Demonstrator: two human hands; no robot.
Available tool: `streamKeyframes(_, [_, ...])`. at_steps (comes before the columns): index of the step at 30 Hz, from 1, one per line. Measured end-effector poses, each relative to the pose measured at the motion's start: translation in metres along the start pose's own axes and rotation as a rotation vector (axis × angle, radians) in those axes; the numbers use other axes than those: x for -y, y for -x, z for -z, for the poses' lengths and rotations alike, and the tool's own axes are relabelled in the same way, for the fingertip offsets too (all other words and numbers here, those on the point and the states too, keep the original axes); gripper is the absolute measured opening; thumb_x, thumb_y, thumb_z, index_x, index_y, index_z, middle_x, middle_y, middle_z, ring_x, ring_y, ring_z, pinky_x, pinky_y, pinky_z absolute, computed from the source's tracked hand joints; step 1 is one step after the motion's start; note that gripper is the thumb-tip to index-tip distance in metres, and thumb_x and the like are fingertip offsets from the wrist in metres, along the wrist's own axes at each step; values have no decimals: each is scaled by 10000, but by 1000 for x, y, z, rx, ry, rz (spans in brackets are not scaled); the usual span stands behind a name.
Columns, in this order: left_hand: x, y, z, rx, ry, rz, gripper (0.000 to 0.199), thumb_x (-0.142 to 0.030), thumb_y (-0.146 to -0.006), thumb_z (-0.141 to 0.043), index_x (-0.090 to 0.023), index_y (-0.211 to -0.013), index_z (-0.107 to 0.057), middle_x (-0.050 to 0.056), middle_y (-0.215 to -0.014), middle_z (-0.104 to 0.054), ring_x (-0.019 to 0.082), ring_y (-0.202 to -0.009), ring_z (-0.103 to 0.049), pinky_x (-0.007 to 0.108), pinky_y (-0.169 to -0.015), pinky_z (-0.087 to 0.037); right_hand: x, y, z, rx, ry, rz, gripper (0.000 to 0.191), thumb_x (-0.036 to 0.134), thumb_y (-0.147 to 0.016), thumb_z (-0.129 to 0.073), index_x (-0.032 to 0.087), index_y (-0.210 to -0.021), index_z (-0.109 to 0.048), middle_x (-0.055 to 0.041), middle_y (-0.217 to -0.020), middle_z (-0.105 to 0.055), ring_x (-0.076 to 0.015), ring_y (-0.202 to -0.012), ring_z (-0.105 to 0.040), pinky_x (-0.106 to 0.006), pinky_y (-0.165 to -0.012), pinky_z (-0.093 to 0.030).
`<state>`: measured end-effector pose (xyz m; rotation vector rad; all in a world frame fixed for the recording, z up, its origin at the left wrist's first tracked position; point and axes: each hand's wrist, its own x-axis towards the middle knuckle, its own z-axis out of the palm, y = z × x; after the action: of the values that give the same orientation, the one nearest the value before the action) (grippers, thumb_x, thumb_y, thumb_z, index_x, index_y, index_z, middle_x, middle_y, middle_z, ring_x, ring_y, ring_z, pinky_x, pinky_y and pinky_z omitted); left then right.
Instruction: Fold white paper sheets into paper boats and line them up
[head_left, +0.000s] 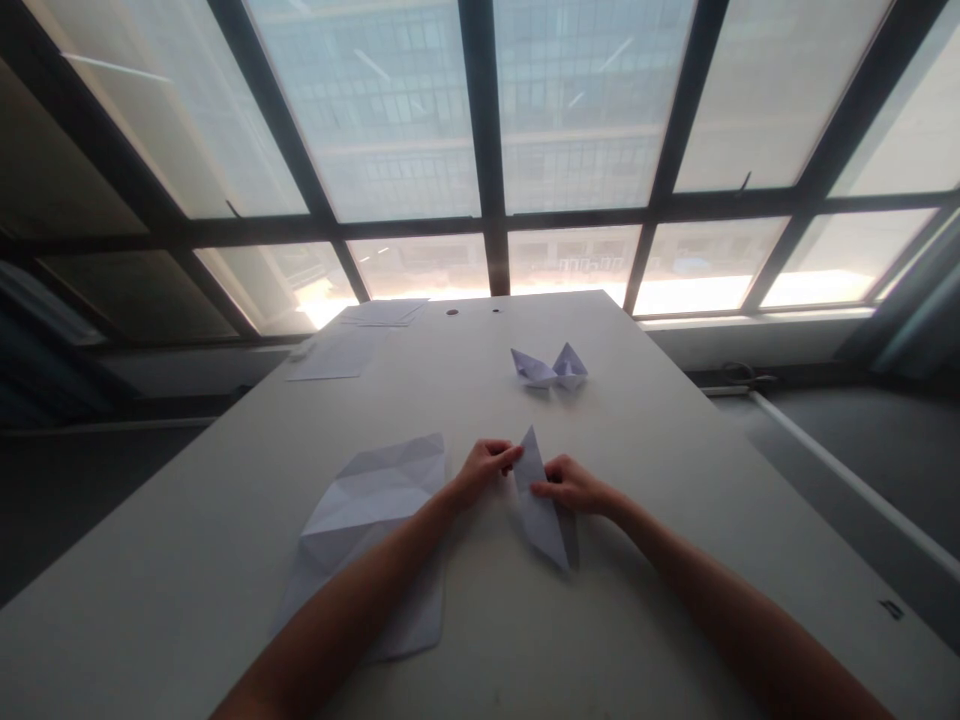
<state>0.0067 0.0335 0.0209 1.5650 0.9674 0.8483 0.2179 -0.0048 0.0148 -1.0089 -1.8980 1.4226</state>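
Observation:
A folded white paper (541, 515), pointed at its top and bottom ends, is held between both hands above the table. My left hand (487, 465) pinches its left edge near the upper tip. On the other side, my right hand (574, 484) grips the right edge around the middle, thumb on the near face; the fingers behind the paper are partly hidden. Beneath and beside my left forearm lies a large creased white sheet (367, 500). Two folded paper boats (551, 372) stand close together beyond my hands.
The white table (225, 520) stretches toward tall windows. Flat paper sheets (334, 357) lie at its far left. Two small dark round spots (452, 312) show near the far edge. A small dark mark (891, 609) is at the right edge.

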Motion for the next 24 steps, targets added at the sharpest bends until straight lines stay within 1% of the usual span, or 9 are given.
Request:
streamKeyframes(2, [1, -1, 0, -13, -8, -3, 544, -638, -778, -657, -131, -589, -597, -19, -540, -486, 92, -519, -406, 209, -505, -276, -3, -1, -2, -20, -6, -15, 370, 467, -779, -646, 148, -612, -565, 39, -551, -433, -84, -513, -343, -220, -471, -258])
streamKeyframes(4, [2, -1, -1, 7, -33, -11, 528, -624, -783, -658, -125, -614, -619, -20, -544, -494, 92, -523, -410, 207, -509, -283, -8, -3, -6, -60, -14, -29, 386, 475, -794, -624, 152, -596, -545, 42, -538, -412, -81, -504, -326, -222, -464, -237])
streamKeyframes(8, [4, -2, -1, 164, -132, -58, 500, -600, -786, -663, -108, -704, -692, -8, -586, -538, 101, -558, -437, 206, -529, -305, -18, -7, -12, -179, -12, 2, 412, 494, -809, -609, 153, -588, -539, 43, -537, -403, -81, -509, -325, -225, -477, -230])
streamKeyframes(10, [5, -2, -1, 209, -176, -64, 517, -611, -789, -650, -103, -703, -699, -7, -583, -536, 101, -556, -433, 206, -524, -302, -20, -9, -12, -245, -4, 26, 415, 503, -791, -633, 150, -589, -552, 43, -541, -410, -84, -519, -338, -226, -487, -234])
streamKeyframes(14, [6, -1, 0, 228, -211, -46, 550, -635, -805, -611, -109, -651, -665, -13, -556, -499, 94, -532, -399, 207, -497, -271, -17, -10, -9, -350, -10, 43, 426, 514, -797, -620, 156, -578, -550, 45, -551, -414, -95, -545, -354, -228, -502, -246])
streamKeyframes(17, [7, -1, 0, 248, -218, -57, 546, -638, -799, -612, -117, -643, -657, -7, -567, -514, 100, -546, -411, 209, -503, -287, -14, -10, -6, -441, -11, 49, 420, 488, -806, -596, 171, -544, -509, 51, -534, -391, -98, -544, -344, -231, -506, -251])
streamKeyframes(22, [5, -1, -1, 286, -219, -38, 533, -630, -790, -626, -117, -646, -651, -9, -568, -514, 101, -546, -416, 212, -507, -297, -14, -10, -7, -525, -46, 72, 286, 398, -804, -580, 165, -640, -601, 26, -575, -518, -120, -562, -441, -240, -550, -340])
streamKeyframes(24, [3, 0, 0, 304, -216, -24, 531, -631, -786, -631, -119, -647, -645, -17, -561, -500, 98, -541, -411, 213, -510, -295, -15, -11, -7, -565, -48, 81, 271, 382, -808, -569, 167, -648, -609, 23, -572, -529, -124, -560, -453, -243, -558, -355])
